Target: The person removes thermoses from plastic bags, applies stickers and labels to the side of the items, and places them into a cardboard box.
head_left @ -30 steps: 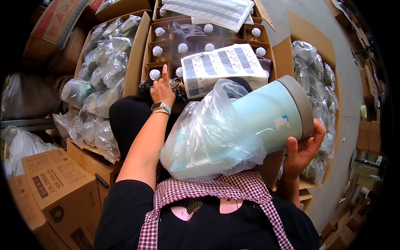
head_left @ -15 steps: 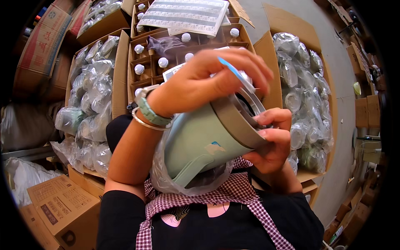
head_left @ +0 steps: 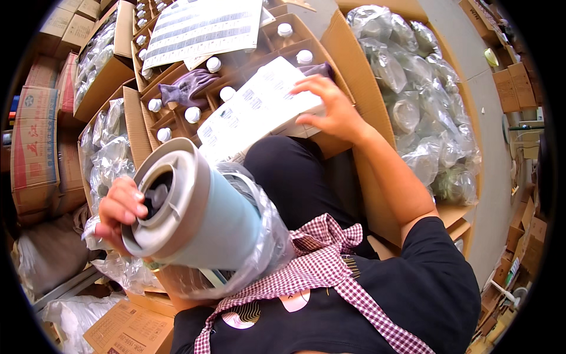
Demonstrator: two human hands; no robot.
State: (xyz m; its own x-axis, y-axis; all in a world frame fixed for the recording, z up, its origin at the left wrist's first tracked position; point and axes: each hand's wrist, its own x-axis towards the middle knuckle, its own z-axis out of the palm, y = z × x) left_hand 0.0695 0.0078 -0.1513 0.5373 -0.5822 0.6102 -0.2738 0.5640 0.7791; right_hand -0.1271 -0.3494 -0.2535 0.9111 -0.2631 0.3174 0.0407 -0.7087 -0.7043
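My left hand (head_left: 121, 209) is closed on the rim of a pale blue-green thermos jug (head_left: 227, 218), fingertips curled into the dark opening of its grey top. The jug lies tilted over my lap, top toward the left. A clear plastic bag (head_left: 274, 227) wraps its lower body. My right hand (head_left: 333, 109) is stretched out with fingers apart at the right end of a white printed label stack (head_left: 253, 103). Its fingertips are over the stack's edge; whether they press on it I cannot tell.
A divided carton (head_left: 277, 47) holds several white-capped bottles (head_left: 193, 114), a purple glove (head_left: 188, 87) and a printed sheet (head_left: 206, 29). Open cartons of plastic-wrapped items (head_left: 413, 112) stand on both sides. A closed cardboard box (head_left: 132, 327) sits at lower left.
The jug has swung left, its top now facing left. My left hand has moved from above the top to its rim. My right hand has left the jug and reached the label stack.
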